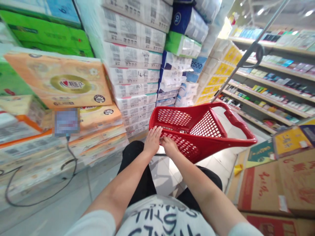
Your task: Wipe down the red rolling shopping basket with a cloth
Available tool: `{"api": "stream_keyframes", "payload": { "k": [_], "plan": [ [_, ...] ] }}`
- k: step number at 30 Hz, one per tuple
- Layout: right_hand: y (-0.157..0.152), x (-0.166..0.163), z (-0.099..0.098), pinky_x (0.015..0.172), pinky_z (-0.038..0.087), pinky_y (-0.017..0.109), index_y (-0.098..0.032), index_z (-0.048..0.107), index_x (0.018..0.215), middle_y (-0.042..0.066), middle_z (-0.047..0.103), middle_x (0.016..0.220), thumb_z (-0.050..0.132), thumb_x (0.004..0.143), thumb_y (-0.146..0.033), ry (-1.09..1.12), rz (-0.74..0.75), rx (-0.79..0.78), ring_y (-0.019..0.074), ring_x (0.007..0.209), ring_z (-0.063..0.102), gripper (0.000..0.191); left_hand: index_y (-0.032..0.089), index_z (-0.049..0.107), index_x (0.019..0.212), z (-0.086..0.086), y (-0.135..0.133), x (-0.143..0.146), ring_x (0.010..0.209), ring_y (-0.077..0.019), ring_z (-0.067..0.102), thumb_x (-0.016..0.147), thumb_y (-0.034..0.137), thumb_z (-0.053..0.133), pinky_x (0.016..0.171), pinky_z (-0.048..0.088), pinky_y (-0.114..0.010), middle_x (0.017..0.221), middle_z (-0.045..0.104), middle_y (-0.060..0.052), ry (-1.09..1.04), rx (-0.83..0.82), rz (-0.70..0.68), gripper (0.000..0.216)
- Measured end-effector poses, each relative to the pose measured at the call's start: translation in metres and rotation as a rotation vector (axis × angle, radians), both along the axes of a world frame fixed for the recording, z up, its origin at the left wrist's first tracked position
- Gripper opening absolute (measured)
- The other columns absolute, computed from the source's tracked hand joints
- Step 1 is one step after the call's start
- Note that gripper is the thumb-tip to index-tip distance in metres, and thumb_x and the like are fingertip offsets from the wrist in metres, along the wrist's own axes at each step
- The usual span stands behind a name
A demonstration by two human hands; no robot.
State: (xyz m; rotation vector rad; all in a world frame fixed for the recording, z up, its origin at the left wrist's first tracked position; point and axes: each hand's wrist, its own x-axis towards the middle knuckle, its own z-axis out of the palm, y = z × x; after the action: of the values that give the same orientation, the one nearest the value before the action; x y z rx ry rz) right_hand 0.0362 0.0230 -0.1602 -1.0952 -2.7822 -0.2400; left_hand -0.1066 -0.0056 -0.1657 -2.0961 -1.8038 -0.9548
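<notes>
A red plastic shopping cart (204,144) with lattice walls stands in front of me, its looped handle out to the right. My left hand (152,140) lies over the near left corner of its rim, with the fingers wrapped over the edge. Right beside it, my right hand (170,146) is closed, its fingers curled in against the near rim. What those fingers pinch, if anything, is hidden. Through the lattice and over the rim, part of the basket's inside shows.
Orange tissue packs (71,80) are stacked at left, with a cabled device (66,122), blurred out, before them. White wrapped bundles (135,55) rise behind the cart. Cardboard boxes (265,186) stand at right, near a metal pole (238,67) and stocked shelves (273,78).
</notes>
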Motion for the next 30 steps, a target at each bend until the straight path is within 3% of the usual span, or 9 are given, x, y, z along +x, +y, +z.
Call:
{"api": "stream_keyframes", "payload": {
  "k": [8, 17, 26, 30],
  "plan": [
    [0.002, 0.022, 0.035, 0.09, 0.042, 0.032, -0.018, 0.062, 0.116, 0.01, 0.06, 0.106, 0.038, 0.097, -0.02, 0.236, 0.022, 0.161, 0.0207, 0.097, 0.049, 0.03, 0.011, 0.037, 0.141, 0.0, -0.001, 0.003, 0.14, -0.0238, 0.029, 0.085, 0.008, 0.036, 0.114, 0.029, -0.044, 0.146, 0.044, -0.01, 0.023, 0.021, 0.027, 0.056],
    [-0.005, 0.045, 0.0, 0.087, 0.044, 0.032, -0.018, 0.062, 0.117, 0.012, 0.06, 0.113, 0.042, 0.094, -0.018, -0.004, -0.099, -0.086, 0.0216, 0.106, 0.05, 0.03, 0.009, 0.037, 0.141, 0.005, -0.002, 0.006, 0.141, -0.0252, 0.028, 0.082, 0.004, 0.035, 0.115, 0.027, -0.044, 0.145, 0.044, -0.011, 0.039, 0.013, 0.048, 0.059],
    [-0.004, 0.059, 0.028, 0.088, 0.043, 0.033, -0.02, 0.059, 0.12, 0.011, 0.058, 0.112, 0.04, 0.095, -0.019, 0.246, -0.09, 0.064, 0.0228, 0.101, 0.047, 0.031, 0.008, 0.035, 0.142, 0.004, 0.0, 0.009, 0.142, -0.0252, 0.027, 0.081, 0.004, 0.036, 0.115, 0.028, -0.045, 0.144, 0.044, -0.014, 0.061, 0.051, 0.055, 0.061],
    [-0.003, 0.077, 0.015, 0.091, 0.042, 0.034, -0.019, 0.061, 0.118, 0.012, 0.057, 0.116, 0.041, 0.094, -0.019, 0.279, -0.13, 0.017, 0.0228, 0.106, 0.046, 0.031, 0.014, 0.036, 0.143, 0.007, -0.001, 0.01, 0.141, -0.0265, 0.028, 0.082, 0.004, 0.038, 0.115, 0.029, -0.046, 0.143, 0.044, -0.013, 0.084, 0.031, 0.066, 0.063]
  ]
}}
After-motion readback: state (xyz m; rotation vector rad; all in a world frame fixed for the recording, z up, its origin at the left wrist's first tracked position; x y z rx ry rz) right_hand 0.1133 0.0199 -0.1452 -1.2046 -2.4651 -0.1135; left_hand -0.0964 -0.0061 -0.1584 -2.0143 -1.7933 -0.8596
